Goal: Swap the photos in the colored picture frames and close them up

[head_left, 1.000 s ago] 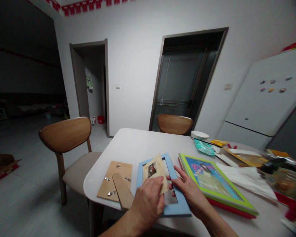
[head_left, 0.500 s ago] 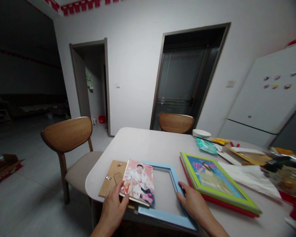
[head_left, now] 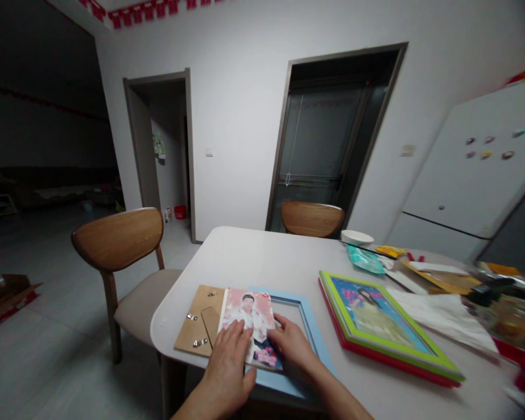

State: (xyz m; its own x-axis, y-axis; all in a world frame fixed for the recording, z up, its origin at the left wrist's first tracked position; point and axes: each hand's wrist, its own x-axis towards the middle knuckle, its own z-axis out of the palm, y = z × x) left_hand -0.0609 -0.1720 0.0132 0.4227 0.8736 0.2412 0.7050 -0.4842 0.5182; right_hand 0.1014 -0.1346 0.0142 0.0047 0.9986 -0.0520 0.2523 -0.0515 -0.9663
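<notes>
A pink portrait photo (head_left: 258, 312) lies over the left part of a light-blue picture frame (head_left: 307, 315) and over a brown backing board (head_left: 196, 315) with metal clips. My left hand (head_left: 230, 361) rests on the lower left of the photo, its fingers stretched flat across it. At the photo's right edge, my right hand (head_left: 294, 347) has its thumb and fingers closed on it; some of those fingertips are hidden. The frame's lower right part is partly covered by my right hand and wrist.
To the right, a green picture frame (head_left: 385, 321) lies on a red one (head_left: 345, 341). Beyond are a teal packet (head_left: 365, 258), a white bowl (head_left: 357, 237), white paper (head_left: 441, 315) and a brown envelope (head_left: 441, 277). A wooden chair (head_left: 122, 239) stands left of the table (head_left: 245, 251).
My right hand has left the blue frame's right side and moved left to the photo's right edge. My left hand has shifted right, its fingers now flat on the photo.
</notes>
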